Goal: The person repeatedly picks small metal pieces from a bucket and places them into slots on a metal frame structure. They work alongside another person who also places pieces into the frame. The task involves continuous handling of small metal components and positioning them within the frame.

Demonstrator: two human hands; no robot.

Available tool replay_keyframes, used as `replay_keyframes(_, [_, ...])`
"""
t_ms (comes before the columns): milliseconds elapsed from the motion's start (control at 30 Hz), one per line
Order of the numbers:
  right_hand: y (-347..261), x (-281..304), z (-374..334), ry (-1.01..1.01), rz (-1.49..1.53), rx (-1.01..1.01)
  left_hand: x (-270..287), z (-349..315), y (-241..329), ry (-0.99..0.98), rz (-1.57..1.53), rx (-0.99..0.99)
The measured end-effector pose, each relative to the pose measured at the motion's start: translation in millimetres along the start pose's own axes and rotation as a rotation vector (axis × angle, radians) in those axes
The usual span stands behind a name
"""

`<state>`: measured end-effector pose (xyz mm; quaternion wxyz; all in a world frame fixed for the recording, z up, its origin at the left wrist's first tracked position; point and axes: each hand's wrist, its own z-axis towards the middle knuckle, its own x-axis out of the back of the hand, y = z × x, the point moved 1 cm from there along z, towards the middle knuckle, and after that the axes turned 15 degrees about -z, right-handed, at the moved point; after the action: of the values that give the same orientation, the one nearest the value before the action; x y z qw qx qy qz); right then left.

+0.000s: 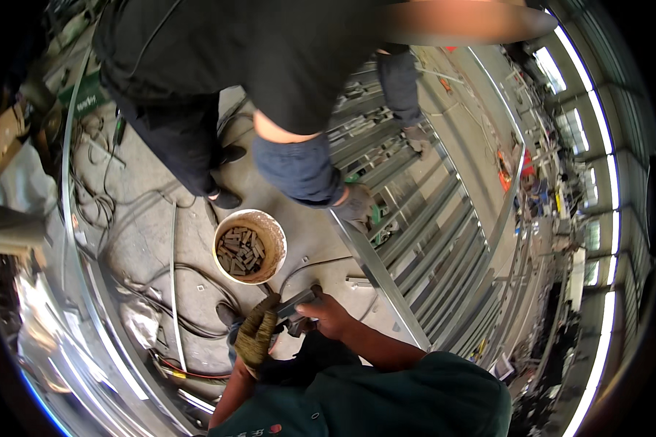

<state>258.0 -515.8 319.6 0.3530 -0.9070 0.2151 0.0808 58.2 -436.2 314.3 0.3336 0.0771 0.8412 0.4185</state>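
Note:
My right hand (326, 315), bare, is closed round a dark grey, bar-like metal thing (296, 301) in front of my body; its exact kind I cannot make out. Close beside it, my left hand (255, 335) wears an olive-green work glove. Its fingers are bent together near the left end of that thing, and what they hold is partly hidden. Just beyond the left fingertips stands a white round bucket (278, 231) with a stained inside. Many short grey metal pieces (240, 251) lie in its bottom.
A co-worker in dark clothes (175, 51) bends over a large slatted metal frame (386, 284) at right, one grey-gloved hand (356, 207) on its edge. Black cables (189, 269) and a thin metal strip (173, 291) lie on the floor. Long metal rails (98, 306) run along the left.

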Motion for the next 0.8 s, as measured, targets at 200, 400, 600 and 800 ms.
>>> replay_keyframes(200, [-5,57,-79,0.05,0.347,0.019,-105,-20,12,0.022,0.322,-0.026])
replay_keyframes(400, [-6,176,-133,0.047,0.696,0.162,-232,16,8,-0.031,0.43,-0.026])
replay_keyframes(600, [-39,298,-176,0.621,0.122,0.383,-336,123,23,0.032,0.701,0.02])
replay_keyframes(800, [-165,402,-141,1.035,-0.738,0.49,-355,307,-48,-0.015,0.923,-0.091])
